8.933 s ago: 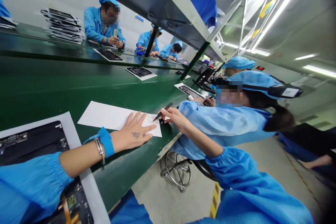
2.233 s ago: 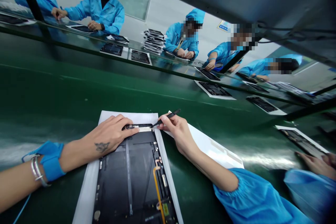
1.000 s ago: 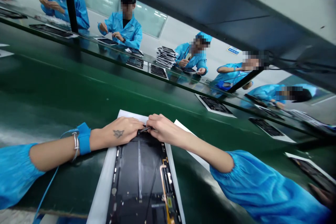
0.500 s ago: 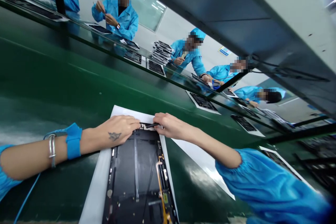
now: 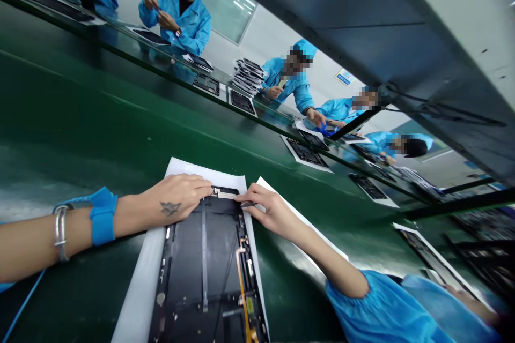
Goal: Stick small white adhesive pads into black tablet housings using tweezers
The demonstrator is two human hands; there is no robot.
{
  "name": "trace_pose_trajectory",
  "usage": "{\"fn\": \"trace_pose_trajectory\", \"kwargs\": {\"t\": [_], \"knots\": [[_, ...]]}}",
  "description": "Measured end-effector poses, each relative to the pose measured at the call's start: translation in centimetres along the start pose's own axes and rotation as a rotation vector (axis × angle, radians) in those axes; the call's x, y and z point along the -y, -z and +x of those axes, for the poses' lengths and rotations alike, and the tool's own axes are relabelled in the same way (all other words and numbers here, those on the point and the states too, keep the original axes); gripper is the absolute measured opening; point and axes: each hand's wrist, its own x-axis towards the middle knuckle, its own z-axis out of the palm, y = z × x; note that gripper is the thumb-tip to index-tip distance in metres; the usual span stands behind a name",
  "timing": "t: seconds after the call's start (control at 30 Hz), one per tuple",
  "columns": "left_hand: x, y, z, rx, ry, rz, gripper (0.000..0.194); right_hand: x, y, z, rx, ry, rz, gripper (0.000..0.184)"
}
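On the far bench, a small blue bin, contents indistinct. Open on a white paper sheet, a flat black rectangular device housing with an orange ribbon cable and a grey strip inside. Over its top-left corner, the left hand, grip impossible to tell. Pinched in the right hand, by the top-right corner, a slim dark tool.

A black device housing lies open, flat on white paper — orange ribbon along its right side.
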Motion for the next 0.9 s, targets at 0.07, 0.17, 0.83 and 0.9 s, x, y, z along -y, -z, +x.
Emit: {"fn": "trace_pose_trajectory", "kwargs": {"t": [0.07,0.17,0.83,0.9], "knots": [[0.0,-0.1,0.0,0.003,0.007,-0.010,0.037,-0.1,0.6,0.0,-0.010,-0.051,0.049,0.021],[0.1,-0.2,0.0,0.009,0.017,-0.016,0.038,0.0,0.9,0.3,-0.104,-0.111,0.093,0.019],[0.0,-0.1,-0.1,-0.056,-0.017,0.005,0.033,1.7,-1.0,5.0,-0.003,-0.103,0.258,0.014],[0.1,-0.1,-0.1,-0.073,-0.026,0.008,0.033,1.1,-0.6,4.2,-0.116,-0.155,0.293,0.016]]}}
